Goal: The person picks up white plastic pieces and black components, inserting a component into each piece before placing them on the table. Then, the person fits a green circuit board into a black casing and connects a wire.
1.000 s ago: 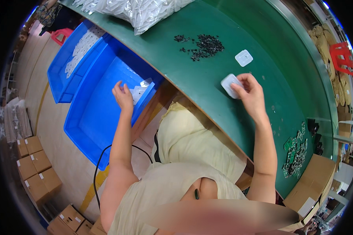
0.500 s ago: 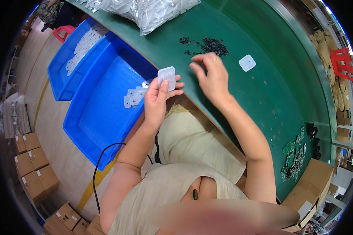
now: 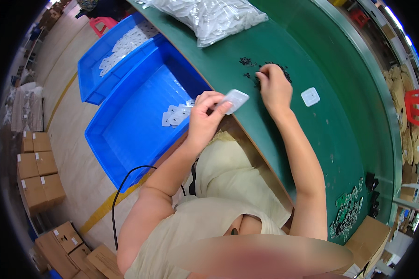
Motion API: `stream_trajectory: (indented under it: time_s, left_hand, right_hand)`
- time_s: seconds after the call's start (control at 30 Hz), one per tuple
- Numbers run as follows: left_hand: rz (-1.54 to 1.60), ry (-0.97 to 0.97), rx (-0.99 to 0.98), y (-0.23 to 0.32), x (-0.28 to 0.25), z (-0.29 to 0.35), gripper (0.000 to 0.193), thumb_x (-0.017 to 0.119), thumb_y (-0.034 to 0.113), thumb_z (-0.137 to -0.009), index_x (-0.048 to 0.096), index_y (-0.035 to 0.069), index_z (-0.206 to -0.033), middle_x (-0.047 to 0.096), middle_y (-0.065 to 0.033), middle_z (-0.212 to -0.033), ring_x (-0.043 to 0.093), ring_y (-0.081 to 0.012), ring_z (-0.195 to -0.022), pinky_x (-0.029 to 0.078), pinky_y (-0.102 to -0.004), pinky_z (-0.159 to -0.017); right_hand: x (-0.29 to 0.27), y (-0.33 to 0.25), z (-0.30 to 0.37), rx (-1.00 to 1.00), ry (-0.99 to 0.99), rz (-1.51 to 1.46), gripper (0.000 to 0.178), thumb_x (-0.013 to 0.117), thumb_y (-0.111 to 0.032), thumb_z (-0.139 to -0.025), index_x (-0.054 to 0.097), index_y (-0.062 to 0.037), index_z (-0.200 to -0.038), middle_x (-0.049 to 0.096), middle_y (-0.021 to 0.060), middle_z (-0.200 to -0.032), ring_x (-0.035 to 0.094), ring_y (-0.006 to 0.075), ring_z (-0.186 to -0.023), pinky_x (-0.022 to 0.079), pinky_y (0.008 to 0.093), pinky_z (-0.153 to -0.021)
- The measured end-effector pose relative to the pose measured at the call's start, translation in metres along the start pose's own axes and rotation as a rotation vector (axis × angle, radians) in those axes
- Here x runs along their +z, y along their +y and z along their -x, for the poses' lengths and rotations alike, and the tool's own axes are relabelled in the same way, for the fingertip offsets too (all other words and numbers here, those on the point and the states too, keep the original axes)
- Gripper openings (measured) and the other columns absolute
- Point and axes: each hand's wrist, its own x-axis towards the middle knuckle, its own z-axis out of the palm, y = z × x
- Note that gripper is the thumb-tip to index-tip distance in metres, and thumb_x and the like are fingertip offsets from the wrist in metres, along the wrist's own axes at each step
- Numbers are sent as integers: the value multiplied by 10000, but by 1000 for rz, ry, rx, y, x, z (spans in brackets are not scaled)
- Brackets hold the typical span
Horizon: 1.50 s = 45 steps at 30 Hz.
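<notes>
Between the thumb and fingers of my left hand (image 3: 204, 120) is a translucent white plastic cover (image 3: 236, 99), rounded at its corners and held tilted over the table's edge. My right hand (image 3: 276, 93) is at a pile of small black parts (image 3: 287, 73), its thumb and fingers drawn together. Whatever lies between those fingertips is hidden or too small to make out. Right of that hand, a similar white cover (image 3: 310, 96) lies flat on the green table (image 3: 307, 139). More white covers (image 3: 173, 116), some with dark spots, rest in the near blue bin (image 3: 121, 123) on my left.
Beyond the near bin stands another blue bin (image 3: 89, 88) with many white pieces. A clear plastic bag (image 3: 214, 21) full of white pieces lies at the table's far end. Green circuit boards (image 3: 347, 209) and a cardboard box (image 3: 368, 239) are at the right. A black cable (image 3: 113, 209) hangs at my left.
My right hand has reached into the black parts, and its fingers have come together. My left hand has turned and tilted the cover. The whole view has shifted as my head moved.
</notes>
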Motion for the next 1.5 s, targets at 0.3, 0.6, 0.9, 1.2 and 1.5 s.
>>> stream_trajectory:
  time_s: [0.3, 0.6, 0.9, 1.2, 1.5]
  left_hand:
    - [529, -248, -355, 35, 31, 2, 235, 530, 153, -872, 475, 32, -1065, 566, -48, -754, 492, -61, -514, 389, -181, -453]
    - [272, -310, 17, 59, 56, 13, 158, 588, 33, -807, 587, 40, -965, 606, -35, -806, 505, -43, -502, 402, -167, -423]
    - [252, -364, 58, 74, 69, 21, 110, 569, 14, -798, 603, 27, -902, 615, -74, -831, 568, -104, -567, 466, -211, -434]
    - [327, -401, -64, 78, 64, 26, 112, 557, 33, -820, 580, 15, -929, 608, -76, -846, 600, -116, -624, 476, -210, -440]
    - [714, -544, -397, 85, 62, 24, 302, 517, 11, -838, 423, -32, -1122, 589, -117, -880, 602, -157, -745, 508, -229, -560]
  right_hand:
    - [-89, -15, 43, 243, -104, -647, 131, 510, -27, -846, 593, 7, -941, 544, 43, -797, 527, 75, -655, 435, 197, -586]
    - [-116, -25, 80, 78, -111, -576, 234, 525, 61, -791, 533, -13, -1014, 540, 73, -820, 539, 140, -711, 446, 246, -645]
    - [-133, -26, 91, -57, -54, -481, 208, 527, 76, -763, 524, -4, -954, 536, 105, -815, 538, 221, -705, 447, 299, -602]
    - [-135, -24, 98, 5, 5, -432, 93, 601, 12, -754, 545, -5, -827, 520, 81, -742, 522, 176, -625, 422, 274, -514]
    - [-136, -20, 94, 102, -62, -506, 77, 624, 3, -744, 549, -9, -751, 497, 42, -714, 447, 107, -556, 371, 224, -475]
